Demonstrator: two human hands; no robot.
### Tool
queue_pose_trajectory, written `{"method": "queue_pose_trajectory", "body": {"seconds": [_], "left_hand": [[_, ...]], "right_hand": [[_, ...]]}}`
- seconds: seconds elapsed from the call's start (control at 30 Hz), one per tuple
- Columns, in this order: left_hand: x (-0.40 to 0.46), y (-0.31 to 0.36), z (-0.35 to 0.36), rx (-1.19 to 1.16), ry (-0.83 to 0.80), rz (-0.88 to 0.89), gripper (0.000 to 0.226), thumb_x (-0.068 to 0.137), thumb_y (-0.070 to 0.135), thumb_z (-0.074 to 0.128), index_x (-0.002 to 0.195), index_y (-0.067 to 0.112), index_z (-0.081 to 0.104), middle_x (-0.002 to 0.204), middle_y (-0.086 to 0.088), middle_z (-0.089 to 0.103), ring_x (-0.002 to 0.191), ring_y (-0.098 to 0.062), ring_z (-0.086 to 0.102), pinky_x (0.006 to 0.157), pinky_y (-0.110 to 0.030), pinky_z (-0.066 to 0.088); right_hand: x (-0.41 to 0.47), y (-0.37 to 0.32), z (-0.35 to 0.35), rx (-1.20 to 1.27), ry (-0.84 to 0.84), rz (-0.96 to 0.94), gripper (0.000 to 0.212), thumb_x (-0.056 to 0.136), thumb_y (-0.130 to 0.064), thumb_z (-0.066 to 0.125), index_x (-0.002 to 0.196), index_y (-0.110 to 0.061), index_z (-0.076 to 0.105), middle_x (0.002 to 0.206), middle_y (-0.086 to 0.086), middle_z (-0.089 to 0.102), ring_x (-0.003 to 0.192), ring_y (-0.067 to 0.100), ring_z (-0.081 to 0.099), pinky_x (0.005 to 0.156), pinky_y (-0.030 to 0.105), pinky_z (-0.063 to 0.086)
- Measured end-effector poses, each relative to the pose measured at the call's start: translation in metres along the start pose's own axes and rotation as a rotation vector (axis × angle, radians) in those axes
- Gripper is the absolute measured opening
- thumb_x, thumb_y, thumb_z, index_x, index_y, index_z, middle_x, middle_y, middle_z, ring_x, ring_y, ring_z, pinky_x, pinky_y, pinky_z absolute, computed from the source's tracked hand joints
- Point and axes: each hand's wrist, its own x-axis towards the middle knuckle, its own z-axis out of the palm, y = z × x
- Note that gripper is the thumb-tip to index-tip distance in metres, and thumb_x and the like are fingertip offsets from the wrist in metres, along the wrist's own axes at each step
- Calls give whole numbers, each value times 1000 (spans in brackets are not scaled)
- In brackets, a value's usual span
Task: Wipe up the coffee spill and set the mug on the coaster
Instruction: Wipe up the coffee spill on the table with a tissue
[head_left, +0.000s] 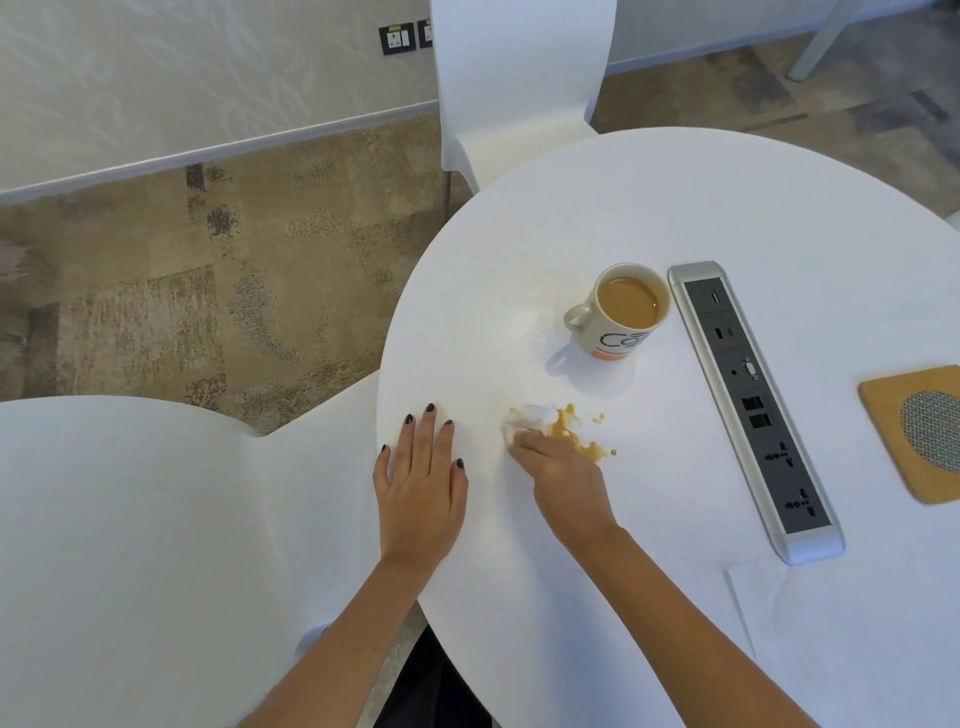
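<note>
A white mug (618, 317) full of milky coffee stands on the round white table (649, 208), its handle to the left. A brown coffee spill (576, 434) lies in front of the mug. My right hand (563, 478) grips a crumpled white tissue (530, 418) at the spill's left edge, and the tissue is stained where it meets the coffee. My left hand (421, 478) rests flat on the table near its left edge, fingers straight. A cork coaster (919, 431) with a grey mesh centre lies at the far right, partly cut off by the frame.
A long silver power strip (753, 405) is set into the table between the mug and the coaster. A flat white napkin (763, 597) lies near the front right. One white chair (514, 88) stands behind the table, another (130, 545) at the left.
</note>
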Motion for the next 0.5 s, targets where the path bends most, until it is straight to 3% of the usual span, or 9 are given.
{"method": "queue_pose_trajectory", "body": {"seconds": [0.07,0.2,0.37,0.5], "left_hand": [[0,0,0,-1,1,-3,48,94,29,32,141,21,40,157,1,30,144,-23,27,108,-48,26],[-1,-1,2,4,0,-2,48,95,30,32,141,22,38,157,2,28,145,-21,25,109,-47,24],[0,-2,4,11,2,-3,48,95,30,31,142,24,36,158,3,26,145,-20,23,110,-46,22],[0,-2,5,11,10,-6,47,95,30,32,142,23,37,158,3,26,145,-21,24,109,-46,22]], "right_hand": [[-7,1,1,17,47,-9,33,66,6,56,91,-6,74,98,3,74,84,23,70,47,31,56],[-19,9,6,-19,140,11,27,66,4,62,88,-5,74,94,6,74,88,25,70,57,30,56],[-33,22,8,-79,208,78,44,56,19,67,92,-4,75,94,8,74,84,28,69,68,34,59],[-26,25,3,-5,183,191,44,58,19,70,94,-4,72,96,8,73,80,33,64,56,36,56]]}}
